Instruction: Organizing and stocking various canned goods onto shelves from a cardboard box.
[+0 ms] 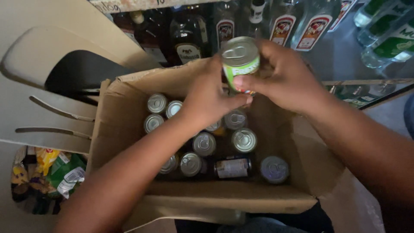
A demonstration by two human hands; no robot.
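- Both hands gripped one green-and-white metal can, its silver pull-tab lid up, held above the open cardboard box.
- The left hand wrapped its side; the right hand pinched it, thumb across the label.
- Below, round silver-topped cans stood in the box, one dark can lying flat.
- Behind, glass bottles glinted.

The open cardboard box leaves its top free, but upright cans crowd the left and middle of its floor, and one dark can lies on its side among them. Bare room shows on the right of the box, past the lone can. Both hands, closed round a green can, block the far rim. Bottles stand packed right behind it.
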